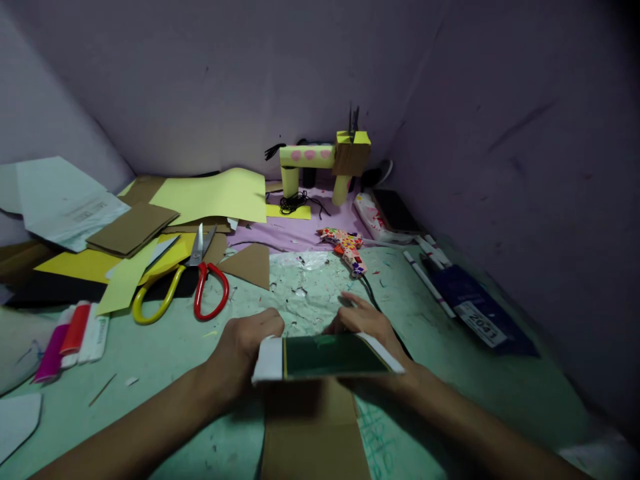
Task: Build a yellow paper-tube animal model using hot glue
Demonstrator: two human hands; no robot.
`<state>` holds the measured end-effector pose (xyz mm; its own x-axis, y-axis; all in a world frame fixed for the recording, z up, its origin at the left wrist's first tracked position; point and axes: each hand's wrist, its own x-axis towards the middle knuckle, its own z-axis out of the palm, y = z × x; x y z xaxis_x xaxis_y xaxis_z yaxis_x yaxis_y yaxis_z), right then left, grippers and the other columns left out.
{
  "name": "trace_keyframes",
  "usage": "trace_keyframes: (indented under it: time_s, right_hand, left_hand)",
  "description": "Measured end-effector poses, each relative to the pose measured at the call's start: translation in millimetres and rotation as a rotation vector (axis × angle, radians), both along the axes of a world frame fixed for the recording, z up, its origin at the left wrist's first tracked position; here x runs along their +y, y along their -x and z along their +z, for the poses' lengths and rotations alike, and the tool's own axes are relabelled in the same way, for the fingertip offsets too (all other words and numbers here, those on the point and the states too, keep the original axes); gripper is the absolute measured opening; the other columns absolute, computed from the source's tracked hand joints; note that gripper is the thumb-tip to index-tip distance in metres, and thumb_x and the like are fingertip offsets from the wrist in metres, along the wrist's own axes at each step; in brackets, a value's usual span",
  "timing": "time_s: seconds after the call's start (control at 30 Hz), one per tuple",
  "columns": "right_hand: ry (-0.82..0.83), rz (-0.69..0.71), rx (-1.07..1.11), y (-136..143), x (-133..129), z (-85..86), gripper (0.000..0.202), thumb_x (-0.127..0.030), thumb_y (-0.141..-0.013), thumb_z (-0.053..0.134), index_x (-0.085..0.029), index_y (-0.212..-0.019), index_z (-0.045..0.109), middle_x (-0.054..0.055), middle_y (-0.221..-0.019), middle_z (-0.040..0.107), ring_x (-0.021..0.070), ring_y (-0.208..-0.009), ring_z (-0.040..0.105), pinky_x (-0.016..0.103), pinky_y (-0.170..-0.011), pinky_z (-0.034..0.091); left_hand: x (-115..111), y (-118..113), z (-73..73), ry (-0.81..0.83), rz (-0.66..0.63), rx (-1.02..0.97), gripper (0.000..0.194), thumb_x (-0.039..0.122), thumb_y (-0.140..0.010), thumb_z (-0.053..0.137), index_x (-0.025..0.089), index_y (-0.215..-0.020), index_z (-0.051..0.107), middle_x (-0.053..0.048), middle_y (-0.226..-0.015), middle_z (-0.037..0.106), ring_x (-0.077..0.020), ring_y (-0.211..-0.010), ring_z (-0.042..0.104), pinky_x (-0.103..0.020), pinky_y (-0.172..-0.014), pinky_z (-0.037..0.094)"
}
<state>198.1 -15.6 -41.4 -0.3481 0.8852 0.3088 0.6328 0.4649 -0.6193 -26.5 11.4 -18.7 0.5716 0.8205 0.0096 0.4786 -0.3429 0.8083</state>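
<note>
A folded piece of cardboard (313,437) stands near the front of the table, its brown side towards me and a dark green and white flap on top. My left hand (249,343) is closed round the left side of the cardboard, beside the white edge. On the right side my right hand (367,323) grips it too, with the index finger stretched forward and the thumb hidden. Beyond my right hand lies a colourfully patterned glue gun (345,250) with a black cord.
Scissors (200,257) with yellow and red handles, yellow paper (215,193) and brown cardboard pieces (133,229) lie left. A yellow animal-like paper figure (307,157) stands behind. Markers (429,283) and a blue packet (475,307) lie right.
</note>
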Motion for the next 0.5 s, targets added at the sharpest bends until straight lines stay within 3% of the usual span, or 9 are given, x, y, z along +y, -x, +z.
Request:
trace_keyframes:
  time_s: [0.07,0.2,0.27,0.37,0.43,0.5]
  right_hand:
    - [-0.061,0.055,-0.067,-2.8,2.0,-0.7,0.011,-0.016,-0.07,0.056,-0.023,-0.068,0.049,-0.003,-0.069,0.06,0.0163,-0.071,0.057,0.046,-0.096,0.033]
    - [-0.111,0.096,-0.146,-1.6,-0.3,7.2,0.01,-0.017,-0.073,0.055,-0.023,-0.068,0.049,-0.002,-0.07,0.061,0.0171,-0.073,0.056,0.049,-0.102,0.027]
    - [-0.108,0.128,-0.159,0.4,-2.8,13.5,0.009,-0.017,-0.072,0.055,-0.023,-0.069,0.048,-0.001,-0.068,0.059,0.018,-0.072,0.055,0.048,-0.101,0.03]
    - [-0.085,0.152,-0.133,1.8,-4.2,17.7,0.009,-0.018,-0.071,0.054,-0.023,-0.069,0.047,-0.001,-0.064,0.054,0.0171,-0.066,0.053,0.044,-0.095,0.036]
    - [-0.089,0.153,-0.112,1.5,-3.1,15.8,0.009,-0.019,-0.072,0.052,-0.023,-0.068,0.046,-0.001,-0.063,0.053,0.0166,-0.065,0.053,0.04,-0.091,0.039]
    - [-0.107,0.149,-0.093,0.9,-1.1,12.0,0.008,-0.019,-0.073,0.051,-0.023,-0.069,0.046,-0.001,-0.063,0.054,0.0168,-0.066,0.054,0.039,-0.089,0.04]
  left_hand:
    - [-2.3,1.9,1.0,-0.173,-0.097,0.084,0.023,0.017,-0.076,0.046,0.02,-0.056,0.035,0.003,-0.062,0.04,-0.0107,-0.055,0.038,-0.027,-0.052,0.023]
    - [-5.0,2.7,-0.2,-0.36,-0.187,0.242,0.023,0.016,-0.083,0.04,0.02,-0.06,0.036,0.003,-0.065,0.043,-0.0093,-0.054,0.037,-0.024,-0.05,0.023]
    - [-3.3,1.3,0.5,-0.364,-0.221,0.27,0.023,0.017,-0.083,0.04,0.019,-0.061,0.037,0.003,-0.066,0.043,-0.0094,-0.054,0.037,-0.024,-0.05,0.025]
    - [0.9,2.6,10.8,-0.238,-0.211,0.293,0.016,0.017,-0.082,0.041,0.019,-0.066,0.044,0.003,-0.067,0.046,-0.0114,-0.057,0.043,-0.024,-0.054,0.031]
    - [-1.2,10.6,23.4,-0.171,-0.146,0.248,0.01,0.016,-0.08,0.044,0.017,-0.083,0.053,-0.002,-0.081,0.056,-0.0162,-0.073,0.053,-0.026,-0.066,0.04]
    - [-11.7,24.7,35.0,-0.157,-0.07,0.173,0.029,0.015,-0.076,0.048,0.017,-0.105,0.055,-0.009,-0.104,0.06,-0.0222,-0.095,0.055,-0.032,-0.082,0.042]
